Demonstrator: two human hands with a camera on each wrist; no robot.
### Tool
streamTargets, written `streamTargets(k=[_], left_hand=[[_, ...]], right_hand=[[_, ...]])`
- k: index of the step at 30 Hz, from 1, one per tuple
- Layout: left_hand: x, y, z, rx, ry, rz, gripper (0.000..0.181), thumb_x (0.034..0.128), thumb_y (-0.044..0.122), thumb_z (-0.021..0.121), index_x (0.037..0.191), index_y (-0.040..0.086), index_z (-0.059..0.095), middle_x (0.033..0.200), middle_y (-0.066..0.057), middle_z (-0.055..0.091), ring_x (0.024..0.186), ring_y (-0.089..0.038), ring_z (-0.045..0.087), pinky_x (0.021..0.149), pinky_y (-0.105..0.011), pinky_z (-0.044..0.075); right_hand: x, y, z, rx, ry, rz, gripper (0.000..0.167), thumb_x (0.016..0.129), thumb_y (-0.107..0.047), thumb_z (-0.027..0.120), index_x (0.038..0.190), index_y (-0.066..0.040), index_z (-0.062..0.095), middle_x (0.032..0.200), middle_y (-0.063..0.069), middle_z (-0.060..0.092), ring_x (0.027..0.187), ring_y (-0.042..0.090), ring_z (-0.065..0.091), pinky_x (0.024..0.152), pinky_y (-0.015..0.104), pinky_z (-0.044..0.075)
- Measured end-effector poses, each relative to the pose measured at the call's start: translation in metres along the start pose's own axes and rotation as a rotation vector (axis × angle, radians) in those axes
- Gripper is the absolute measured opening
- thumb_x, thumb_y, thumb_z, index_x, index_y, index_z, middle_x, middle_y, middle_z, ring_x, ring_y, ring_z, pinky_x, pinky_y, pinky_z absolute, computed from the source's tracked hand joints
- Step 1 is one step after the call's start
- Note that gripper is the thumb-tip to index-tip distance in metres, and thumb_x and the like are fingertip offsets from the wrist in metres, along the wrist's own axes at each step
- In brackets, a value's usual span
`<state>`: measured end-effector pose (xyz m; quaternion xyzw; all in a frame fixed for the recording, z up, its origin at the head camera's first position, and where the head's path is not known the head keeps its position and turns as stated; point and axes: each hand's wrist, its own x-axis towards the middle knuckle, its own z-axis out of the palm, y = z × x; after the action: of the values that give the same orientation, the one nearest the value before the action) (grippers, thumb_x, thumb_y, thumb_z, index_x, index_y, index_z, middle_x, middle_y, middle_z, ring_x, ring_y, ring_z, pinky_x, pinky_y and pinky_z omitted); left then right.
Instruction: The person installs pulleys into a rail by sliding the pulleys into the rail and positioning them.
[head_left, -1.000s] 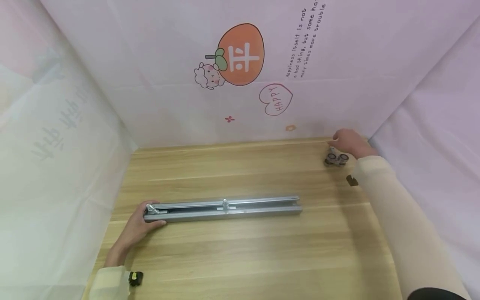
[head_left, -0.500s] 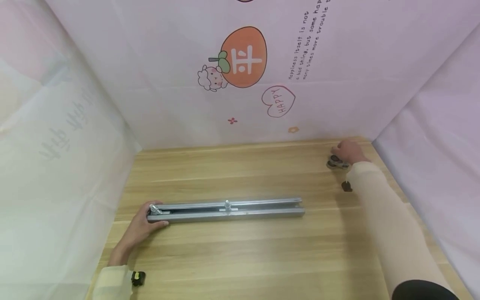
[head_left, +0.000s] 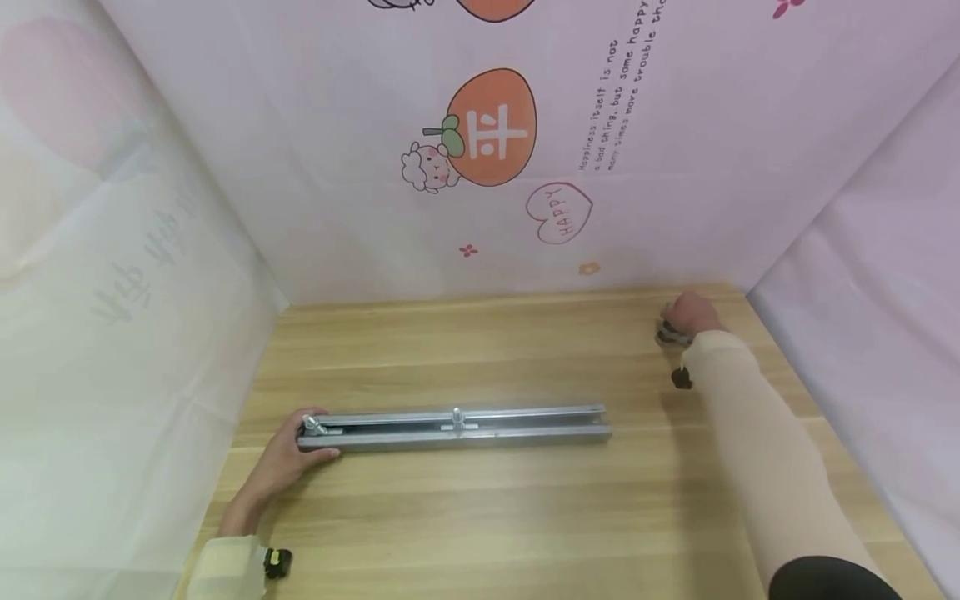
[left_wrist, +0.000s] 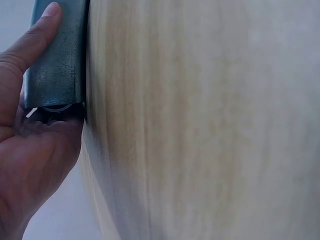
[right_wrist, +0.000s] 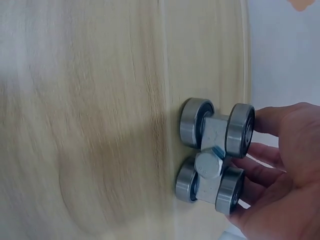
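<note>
My left hand [head_left: 281, 462] grips the left end of a metal channel track [head_left: 525, 423] lying on the table, its thumb along the near side. The left wrist view has the thumb [left_wrist: 42, 30] against the track's wall [left_wrist: 57, 70], with the other fingers partly hidden behind the end. Two bolted fittings sit in the track's slot, one at the left end and one bolt [head_left: 458, 419] near the middle. At the far right, my right hand [head_left: 693, 312] holds a wheeled roller trolley [right_wrist: 209, 165] by its wheels. It has several steel bearing wheels and a hex bolt head.
A wood-grain table [head_left: 465, 517] lies under both hands. Printed cloth walls [head_left: 337, 217] enclose its back, left and right sides; the right hand is near the back right corner. A dark rounded thing [head_left: 832, 579] is at the lower right edge.
My right hand has come down from just behind the roller trolley and taken hold of it. The left hand stays on the track. The whole head view has shifted slightly.
</note>
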<state>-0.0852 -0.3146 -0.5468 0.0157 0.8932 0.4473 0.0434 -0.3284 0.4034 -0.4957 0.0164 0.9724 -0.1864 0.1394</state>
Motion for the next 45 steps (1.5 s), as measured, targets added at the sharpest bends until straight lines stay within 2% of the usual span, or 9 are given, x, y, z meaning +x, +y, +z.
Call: streamTargets(k=[4, 6, 9, 11, 14, 19, 22, 28, 45], left_hand=[[0.001, -0.001, 0.002, -0.002, -0.008, -0.009, 0.077, 0.0819, 0.017, 0.091, 0.145, 0.001, 0.051, 0.137, -0.027, 0.06, 0.127, -0.048, 0.056, 0.114, -0.07, 0.036], [0.001, -0.002, 0.003, -0.002, -0.011, -0.011, 0.077, 0.0822, 0.018, 0.091, 0.146, 0.001, 0.05, 0.138, -0.027, 0.06, 0.127, -0.049, 0.056, 0.113, -0.071, 0.036], [0.001, -0.002, 0.004, -0.001, -0.015, -0.011, 0.077, 0.0826, 0.019, 0.091, 0.146, 0.002, 0.05, 0.138, -0.027, 0.06, 0.128, -0.049, 0.056, 0.113, -0.072, 0.036], [0.001, -0.002, 0.004, -0.002, -0.017, -0.009, 0.077, 0.0828, 0.02, 0.091, 0.146, 0.002, 0.05, 0.138, -0.027, 0.06, 0.128, -0.049, 0.056, 0.113, -0.072, 0.036], [0.001, -0.002, 0.005, -0.006, -0.02, -0.01, 0.077, 0.083, 0.02, 0.091, 0.146, 0.002, 0.05, 0.138, -0.027, 0.06, 0.128, -0.049, 0.056, 0.113, -0.071, 0.036], [0.0, -0.002, 0.005, -0.008, -0.006, -0.018, 0.076, 0.0826, 0.018, 0.091, 0.145, 0.002, 0.05, 0.138, -0.026, 0.06, 0.128, -0.047, 0.056, 0.114, -0.068, 0.036], [-0.001, -0.001, 0.005, -0.005, 0.004, -0.017, 0.076, 0.0828, 0.017, 0.091, 0.145, 0.002, 0.051, 0.14, -0.026, 0.06, 0.129, -0.046, 0.055, 0.115, -0.065, 0.036], [-0.002, -0.002, 0.005, 0.011, 0.014, -0.013, 0.074, 0.0833, 0.017, 0.091, 0.144, 0.0, 0.051, 0.142, -0.027, 0.058, 0.13, -0.044, 0.054, 0.114, -0.061, 0.036], [-0.002, 0.002, 0.002, 0.003, 0.002, -0.006, 0.074, 0.0841, 0.017, 0.09, 0.144, 0.0, 0.051, 0.144, -0.029, 0.055, 0.131, -0.048, 0.053, 0.114, -0.068, 0.035]], right_hand=[[-0.011, -0.002, 0.003, 0.025, 0.028, 0.027, 0.047, 0.103, -0.023, 0.054, 0.059, -0.01, 0.046, 0.059, 0.003, 0.051, 0.063, 0.023, 0.049, 0.062, 0.037, 0.045], [-0.011, 0.002, 0.006, 0.022, 0.056, 0.015, 0.047, 0.103, -0.023, 0.057, 0.061, -0.001, 0.055, 0.061, 0.007, 0.058, 0.064, 0.025, 0.052, 0.062, 0.037, 0.046], [-0.009, 0.011, 0.012, 0.028, 0.088, 0.01, 0.043, 0.103, -0.026, 0.062, 0.087, 0.013, 0.071, 0.075, 0.017, 0.069, 0.069, 0.028, 0.057, 0.062, 0.038, 0.049], [-0.008, 0.017, 0.015, 0.033, 0.097, 0.016, 0.042, 0.103, -0.027, 0.063, 0.107, 0.013, 0.072, 0.089, 0.024, 0.072, 0.073, 0.03, 0.059, 0.064, 0.039, 0.05], [-0.008, 0.022, 0.016, 0.038, 0.108, 0.021, 0.045, 0.103, -0.029, 0.062, 0.119, 0.013, 0.068, 0.107, 0.032, 0.071, 0.082, 0.036, 0.062, 0.069, 0.045, 0.053], [-0.015, 0.018, 0.015, 0.038, 0.146, 0.0, 0.047, 0.103, -0.029, 0.062, 0.122, 0.013, 0.067, 0.125, 0.037, 0.066, 0.104, 0.05, 0.063, 0.087, 0.062, 0.052], [-0.02, 0.015, 0.015, 0.039, 0.193, -0.024, 0.044, 0.102, -0.028, 0.064, 0.119, 0.012, 0.069, 0.121, 0.035, 0.069, 0.105, 0.051, 0.063, 0.093, 0.065, 0.049], [-0.028, 0.016, 0.019, 0.058, 0.277, -0.085, 0.036, 0.099, -0.019, 0.066, 0.117, 0.012, 0.07, 0.117, 0.033, 0.071, 0.101, 0.051, 0.066, 0.091, 0.065, 0.048], [-0.061, 0.032, 0.024, 0.162, 0.343, -0.158, 0.042, 0.101, -0.018, 0.066, 0.13, 0.012, 0.061, 0.119, 0.034, 0.07, 0.103, 0.05, 0.07, 0.087, 0.061, 0.057]])
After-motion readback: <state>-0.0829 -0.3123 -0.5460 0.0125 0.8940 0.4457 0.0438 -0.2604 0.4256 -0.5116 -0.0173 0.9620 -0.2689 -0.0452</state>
